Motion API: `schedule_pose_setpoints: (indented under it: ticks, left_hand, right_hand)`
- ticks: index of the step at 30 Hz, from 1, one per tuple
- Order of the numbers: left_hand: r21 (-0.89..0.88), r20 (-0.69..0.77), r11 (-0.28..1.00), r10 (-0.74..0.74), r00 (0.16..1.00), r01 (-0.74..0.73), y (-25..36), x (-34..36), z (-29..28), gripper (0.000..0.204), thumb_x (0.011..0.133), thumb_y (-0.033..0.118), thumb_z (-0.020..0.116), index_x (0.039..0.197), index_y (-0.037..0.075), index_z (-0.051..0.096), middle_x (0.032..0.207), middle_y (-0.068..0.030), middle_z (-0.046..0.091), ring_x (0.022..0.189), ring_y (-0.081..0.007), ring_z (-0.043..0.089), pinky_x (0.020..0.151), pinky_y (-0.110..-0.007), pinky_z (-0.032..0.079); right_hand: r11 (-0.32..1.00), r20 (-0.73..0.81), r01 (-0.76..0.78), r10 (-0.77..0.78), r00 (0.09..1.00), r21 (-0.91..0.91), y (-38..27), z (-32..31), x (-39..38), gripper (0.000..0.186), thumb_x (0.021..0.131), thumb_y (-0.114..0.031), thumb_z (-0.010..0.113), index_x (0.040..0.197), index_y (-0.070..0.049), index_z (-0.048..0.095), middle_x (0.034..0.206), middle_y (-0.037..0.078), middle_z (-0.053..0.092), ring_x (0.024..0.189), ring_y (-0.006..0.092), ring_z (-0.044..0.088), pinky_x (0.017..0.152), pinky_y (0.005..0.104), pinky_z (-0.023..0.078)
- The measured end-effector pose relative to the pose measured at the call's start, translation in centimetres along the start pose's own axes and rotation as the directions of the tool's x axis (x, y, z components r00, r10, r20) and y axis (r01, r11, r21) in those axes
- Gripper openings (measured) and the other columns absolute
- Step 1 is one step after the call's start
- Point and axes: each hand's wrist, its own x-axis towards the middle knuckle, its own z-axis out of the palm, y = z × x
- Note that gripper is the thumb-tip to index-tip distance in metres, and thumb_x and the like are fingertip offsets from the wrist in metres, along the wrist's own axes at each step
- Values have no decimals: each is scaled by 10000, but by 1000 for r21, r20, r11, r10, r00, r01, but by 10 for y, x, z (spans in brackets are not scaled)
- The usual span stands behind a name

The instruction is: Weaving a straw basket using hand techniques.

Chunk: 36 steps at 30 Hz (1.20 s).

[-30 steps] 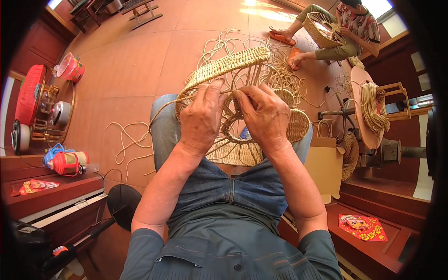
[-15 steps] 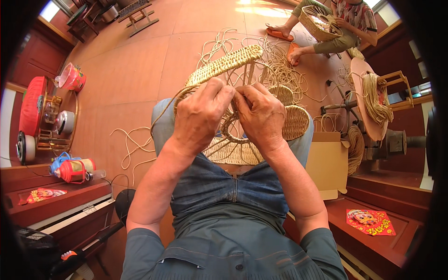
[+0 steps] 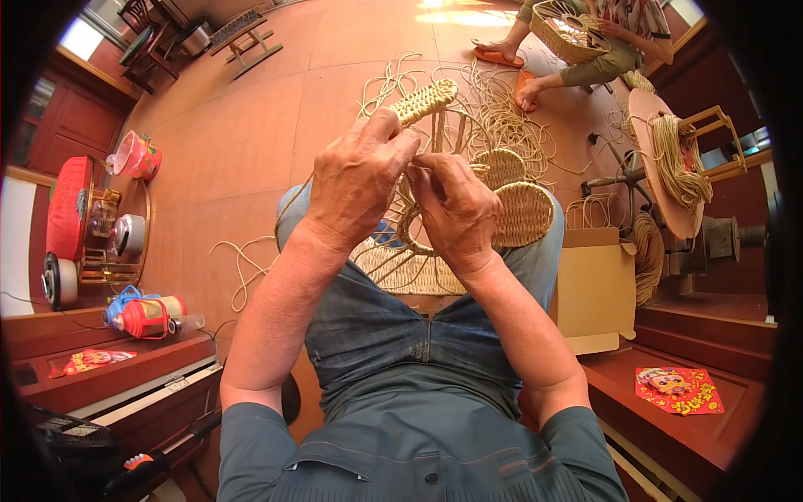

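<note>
Just beyond the left hand (image 3: 358,180) and right hand (image 3: 458,213), we see loose cords (image 3: 517,125) heaped on the floor (image 3: 234,125). Below the hands sits the woven straw piece (image 3: 410,274), its openwork partly hidden; we judge it light and springy, dry rather than slippery, best held by dense weave, such as the rounded panel (image 3: 525,216) just right of the right hand or the narrow woven band (image 3: 427,101) beyond the left, since the openwork might bend. Both hands are nearly closed and almost meeting, pinching the straw work (exactly which strand, we cannot tell). Left of the left hand trails a thin cord (image 3: 294,199), probably pliable.
</note>
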Motion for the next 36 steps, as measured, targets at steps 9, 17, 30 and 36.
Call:
schedule_pose_setpoints:
  ticks: [9,17,30,36]
  left_hand:
    - [-57,-63,998,16,998,-19,1,-3,-6,190,967,64,725,1150,103,757,1116,-63,673,942,-284,744,762,-424,618]
    - [-504,87,689,-559,824,521,29,-41,4,188,1099,103,656,1249,4,712,1062,-207,789,911,-353,764,787,-421,601]
    - [-857,477,-182,-637,606,483,38,-22,41,232,1184,123,473,1247,-46,618,834,-49,648,489,-49,470,401,-240,369]
    - [-737,147,358,-744,652,574,49,-29,52,249,1150,169,570,1116,-71,623,985,-260,751,882,-377,735,817,-479,564]
  right_hand:
    - [995,72,-4,11,997,-98,-4,-3,2,143,986,-115,798,1129,-109,810,865,98,703,726,313,714,637,420,555]
    - [990,154,-118,129,980,-79,-15,-5,3,165,1008,-150,751,1152,-108,819,941,129,759,842,339,765,728,430,594]
    - [939,274,-343,332,903,-9,-17,-11,17,229,1015,-225,710,1157,-98,837,855,178,785,799,355,794,735,446,613]
    - [952,227,-304,303,926,-29,-16,-11,12,194,997,-220,722,1096,-96,833,877,190,783,828,375,790,736,460,610]
